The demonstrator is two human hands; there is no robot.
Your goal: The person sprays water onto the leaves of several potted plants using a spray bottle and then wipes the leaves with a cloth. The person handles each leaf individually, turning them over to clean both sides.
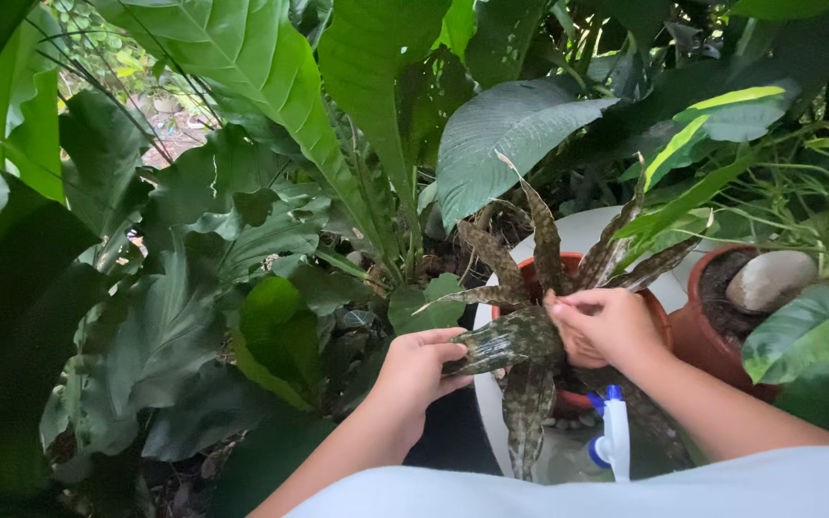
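Forearms reach forward from my lap past a spray bottle (614, 441). My left hand (414, 369) pinches a mottled leaf (510, 341) between thumb and fingers; my right hand (602, 326) curls closed at the plant's centre, over the terracotta pot (659, 321). What its fingers grip is hidden. Beyond, a second pot (707, 331) holds a stone (769, 280).

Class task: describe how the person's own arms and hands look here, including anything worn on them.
Both forearms are bare, with no sleeves showing. The left hand and right hand wear no gloves, and no rings, watch or bracelets can be seen. A pale blue-white garment edge runs across the bottom.
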